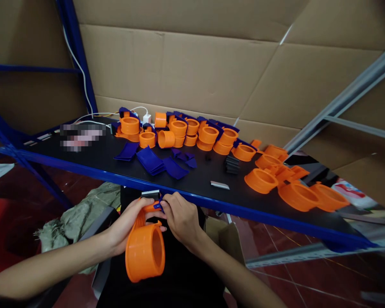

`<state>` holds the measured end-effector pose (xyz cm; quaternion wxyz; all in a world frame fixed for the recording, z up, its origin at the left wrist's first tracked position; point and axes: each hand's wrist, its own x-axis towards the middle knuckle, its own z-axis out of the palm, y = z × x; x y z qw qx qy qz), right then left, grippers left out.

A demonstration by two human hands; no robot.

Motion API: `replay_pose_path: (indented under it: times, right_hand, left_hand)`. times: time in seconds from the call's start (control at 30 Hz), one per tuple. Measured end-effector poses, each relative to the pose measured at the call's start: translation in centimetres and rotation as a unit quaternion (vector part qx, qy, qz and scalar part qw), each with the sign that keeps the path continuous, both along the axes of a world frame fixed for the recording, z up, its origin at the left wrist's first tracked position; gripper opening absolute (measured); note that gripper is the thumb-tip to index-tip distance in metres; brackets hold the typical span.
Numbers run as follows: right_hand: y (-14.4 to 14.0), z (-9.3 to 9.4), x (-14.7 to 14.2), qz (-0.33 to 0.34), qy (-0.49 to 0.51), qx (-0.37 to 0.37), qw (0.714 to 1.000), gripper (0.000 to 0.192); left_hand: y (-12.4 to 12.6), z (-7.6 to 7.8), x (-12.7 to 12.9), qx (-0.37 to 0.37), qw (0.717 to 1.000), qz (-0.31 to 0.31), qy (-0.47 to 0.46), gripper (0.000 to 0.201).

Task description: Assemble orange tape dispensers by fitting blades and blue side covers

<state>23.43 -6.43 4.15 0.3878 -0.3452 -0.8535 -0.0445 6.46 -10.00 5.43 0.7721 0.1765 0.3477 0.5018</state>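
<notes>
In head view, on near side of bench [200, 175], holding orange dispenser [141, 252] by its arm, ring end low, in fingers of L hand [128, 222] & pinching small blue piece [157, 206] beside toothed strip [150, 195] w/ fingers of R hand [181, 220]. Prob. light, stiff plastic, maybe slick round the smooth ring, w/ small end pcs. likelier to snap than bend. Best to grip approx. mid-arm, keeping clear of teeth.
</notes>
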Motion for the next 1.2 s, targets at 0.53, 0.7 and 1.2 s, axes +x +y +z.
replay_pose_path:
  times: [0.53, 0.7, 1.2]
  right_hand:
    - [0.6, 3.1, 2.9, 0.197, 0.129, -0.251, 0.939, 0.012]
    - [0.7, 2.7, 2.9, 0.220, 0.124, -0.250, 0.935, 0.023]
    - [1.1, 2.2, 3.2, 0.215, 0.176, -0.309, 0.910, 0.030]
  left_hand:
    - [-0.2, 0.6, -0.3, -0.018, 0.999, -0.029, 0.002, 0.008]
    - [0.0, -0.1, -0.3, -0.012, 0.999, -0.032, -0.002, 0.010]
    - [-0.2, 0.4, 0.1, 0.035, 0.997, -0.040, 0.047, 0.014]
